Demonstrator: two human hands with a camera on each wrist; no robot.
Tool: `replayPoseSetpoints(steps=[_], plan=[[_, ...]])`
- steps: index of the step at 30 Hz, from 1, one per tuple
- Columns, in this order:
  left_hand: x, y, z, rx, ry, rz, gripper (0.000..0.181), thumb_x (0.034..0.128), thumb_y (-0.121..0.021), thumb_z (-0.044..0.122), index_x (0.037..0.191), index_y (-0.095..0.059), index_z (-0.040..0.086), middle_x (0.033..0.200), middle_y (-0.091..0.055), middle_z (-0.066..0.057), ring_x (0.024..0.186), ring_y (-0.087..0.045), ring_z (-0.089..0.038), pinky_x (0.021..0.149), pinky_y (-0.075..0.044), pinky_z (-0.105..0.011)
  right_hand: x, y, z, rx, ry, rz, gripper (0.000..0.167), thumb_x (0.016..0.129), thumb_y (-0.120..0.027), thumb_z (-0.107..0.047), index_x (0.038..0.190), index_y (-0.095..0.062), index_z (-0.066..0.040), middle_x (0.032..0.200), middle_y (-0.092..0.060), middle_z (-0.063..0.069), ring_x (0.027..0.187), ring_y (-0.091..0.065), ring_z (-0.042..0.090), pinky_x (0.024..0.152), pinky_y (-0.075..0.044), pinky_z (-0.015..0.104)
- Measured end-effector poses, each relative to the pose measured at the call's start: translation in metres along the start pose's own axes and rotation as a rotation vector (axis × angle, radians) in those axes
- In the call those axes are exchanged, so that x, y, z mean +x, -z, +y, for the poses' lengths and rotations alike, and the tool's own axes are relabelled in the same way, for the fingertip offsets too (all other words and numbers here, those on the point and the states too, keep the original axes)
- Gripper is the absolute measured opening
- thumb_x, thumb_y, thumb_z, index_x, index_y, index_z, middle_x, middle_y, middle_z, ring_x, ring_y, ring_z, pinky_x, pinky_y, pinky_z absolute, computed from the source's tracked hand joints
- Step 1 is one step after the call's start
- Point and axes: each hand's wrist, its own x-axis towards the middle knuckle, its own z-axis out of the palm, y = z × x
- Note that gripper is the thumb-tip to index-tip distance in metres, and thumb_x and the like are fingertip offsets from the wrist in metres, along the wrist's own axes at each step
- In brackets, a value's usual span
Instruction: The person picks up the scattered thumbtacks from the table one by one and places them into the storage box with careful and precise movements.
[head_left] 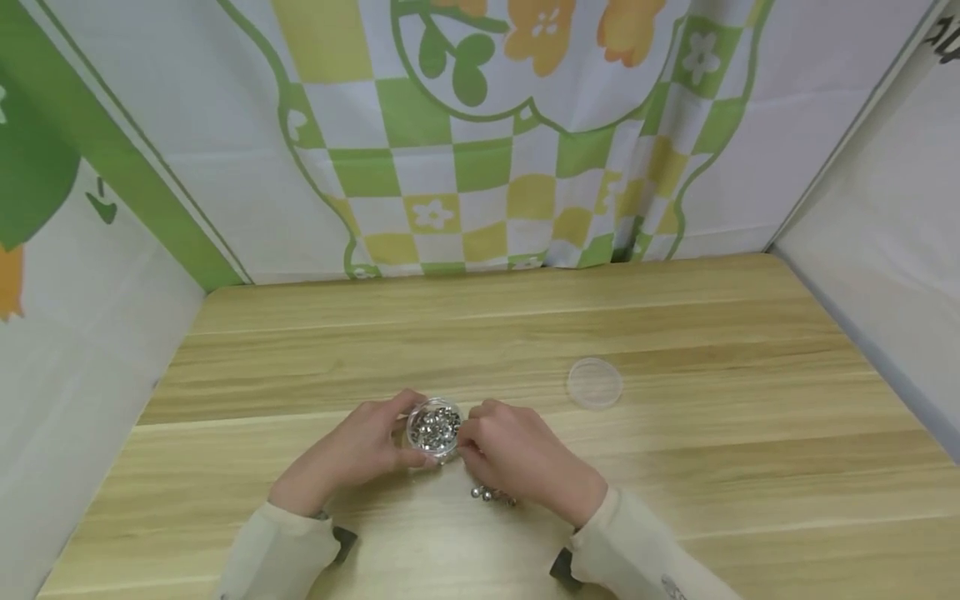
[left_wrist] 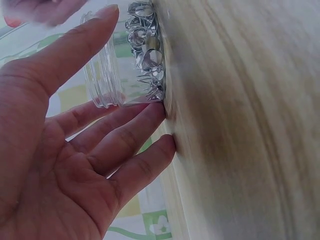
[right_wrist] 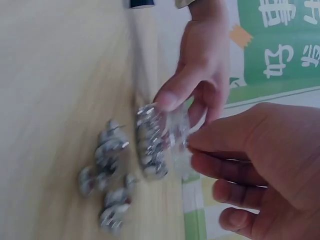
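Observation:
A clear round jar [head_left: 412, 435] with silver thumbtacks [head_left: 437, 427] inside stands on the table. My left hand [head_left: 367, 442] holds it from the left, the thumb and fingers around its side. At the jar's right rim is my right hand [head_left: 517, 450], fingers bent and thumb close to the index finger. In the right wrist view, blur hides whether those fingertips [right_wrist: 197, 140] pinch anything. Loose thumbtacks [head_left: 487, 494] lie in a small pile on the table below the right hand. The left wrist view shows the tacks [left_wrist: 147, 55] gathered at the jar's bottom.
A clear round lid [head_left: 595, 383] lies flat on the wood-grain table [head_left: 720, 433], to the right of and beyond the hands. Behind the table hangs a patterned cloth [head_left: 480, 192], with white cloth walls at both sides.

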Motion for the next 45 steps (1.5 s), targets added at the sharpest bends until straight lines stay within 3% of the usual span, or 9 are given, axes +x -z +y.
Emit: replayPoseSetpoints(steps=[6,12,17,22,30,40,45], plan=[[-0.002,0.001,-0.002,0.016,-0.009,-0.001,0.059,0.0734,-0.082,0.041,0.123,-0.057,0.02,0.12,-0.07,-0.004,0.114,-0.064,-0.03,0.095,-0.052,-0.051,0.025,-0.002,-0.015,0.0,0.03,0.066,0.014,0.092,-0.062,-0.018,0.088,-0.076,-0.018,0.082,-0.068,-0.008,0.069,-0.052,0.003,0.054,-0.043,0.011],[0.0,0.0,-0.005,0.031,-0.041,-0.007,0.06,0.0751,-0.081,0.038,0.126,-0.056,0.02,0.123,-0.068,-0.008,0.093,-0.061,-0.015,0.078,-0.05,-0.033,0.04,-0.012,-0.019,-0.018,0.049,0.081,0.014,0.092,-0.063,-0.017,0.086,-0.075,-0.021,0.085,-0.068,-0.011,0.074,-0.055,0.003,0.054,-0.044,0.014],[0.001,-0.001,-0.005,0.014,-0.033,0.001,0.061,0.0743,-0.081,0.041,0.127,-0.055,0.022,0.121,-0.069,-0.005,0.104,-0.066,-0.021,0.086,-0.054,-0.039,0.041,-0.012,-0.017,-0.044,0.059,0.093,0.013,0.092,-0.065,-0.02,0.083,-0.075,-0.023,0.086,-0.069,-0.011,0.081,-0.062,0.005,0.057,-0.051,0.021],[0.001,-0.002,-0.003,-0.022,-0.006,0.002,0.061,0.0723,-0.082,0.044,0.123,-0.056,0.024,0.118,-0.07,-0.001,0.113,-0.065,-0.026,0.096,-0.053,-0.047,0.032,-0.005,-0.009,-0.043,0.016,0.081,0.011,0.092,-0.066,-0.022,0.09,-0.077,-0.021,0.084,-0.068,-0.009,0.079,-0.062,0.005,0.058,-0.052,0.021],[0.0,-0.002,0.001,-0.01,0.041,0.003,0.07,0.0695,-0.084,0.042,0.128,-0.055,0.015,0.122,-0.068,-0.011,0.115,-0.063,-0.036,0.1,-0.05,-0.054,-0.005,0.011,0.019,0.022,-0.128,0.068,0.009,0.088,-0.069,-0.019,0.092,-0.077,-0.02,0.086,-0.071,-0.009,0.078,-0.061,0.006,0.064,-0.051,0.019],[0.0,-0.001,0.0,-0.022,0.026,0.004,0.07,0.0702,-0.083,0.044,0.127,-0.055,0.013,0.122,-0.067,-0.015,0.114,-0.063,-0.038,0.1,-0.05,-0.055,-0.018,-0.002,0.025,0.01,-0.029,0.001,0.003,0.084,-0.073,-0.02,0.083,-0.076,-0.019,0.077,-0.068,-0.01,0.072,-0.058,0.004,0.061,-0.05,0.019],[0.0,-0.002,-0.001,-0.023,0.03,0.005,0.07,0.0698,-0.083,0.045,0.126,-0.055,0.014,0.121,-0.068,-0.015,0.114,-0.064,-0.038,0.099,-0.05,-0.054,-0.019,-0.012,0.024,-0.023,-0.019,-0.024,0.01,0.087,-0.07,-0.018,0.077,-0.073,-0.02,0.069,-0.059,-0.012,0.066,-0.051,0.003,0.056,-0.046,0.019]])
